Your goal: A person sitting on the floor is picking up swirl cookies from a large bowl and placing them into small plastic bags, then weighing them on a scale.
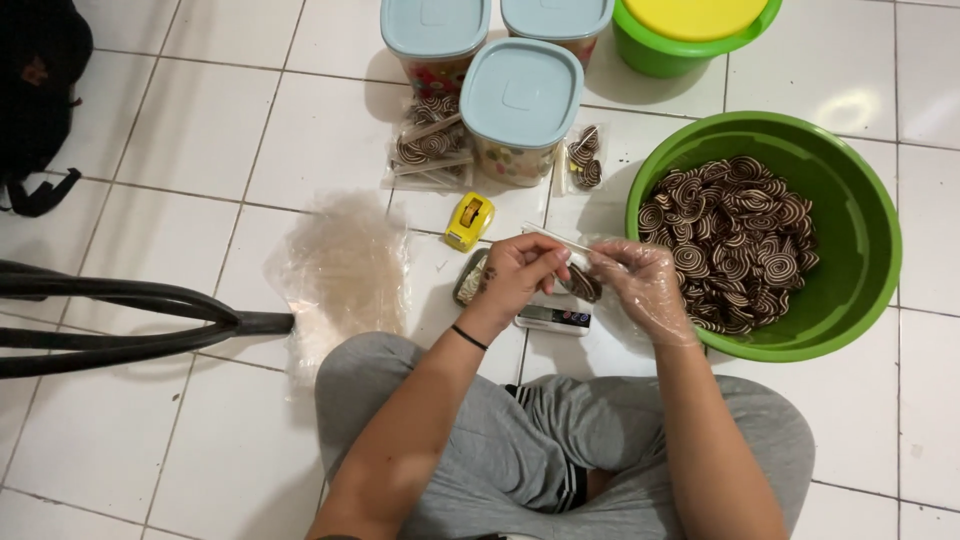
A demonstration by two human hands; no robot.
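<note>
- We hold a small clear plastic bag [578, 262] of spiral cookies between both hands, just above a small digital scale [552, 318] on the white tiled floor [200, 130]. We judge that the position over the scale lets the filled weight be checked without reaching.
- The left hand [520, 272] is bare and closed in a pinch on the bag's top edge; a thin dark band circles the wrist.
- The right hand [643, 285] wears a thin, crinkled, see-through glove and grips the bag's other side with curled fingers. We judge that the glove is on this hand because it is the one nearest the food.
- The green basin [870, 240] sits just beside the right hand, within easy reach. It is round, smooth plastic and holds a heap of flat brown-and-cream spiral cookies [730, 240].
- A yellow tape dispenser [469, 219] lies near the left hand, just beyond the bag.
- A stack of empty clear bags [345, 270], glossy and limp, lies to the left of the knees.
- Filled, sealed cookie packets [432, 148] lie flat beyond the dispenser, touching the tubs.
- Three square tubs with pale blue lids [520, 92] stand upright at the far edge, next to a green bucket with a yellow lid [690, 20].
</note>
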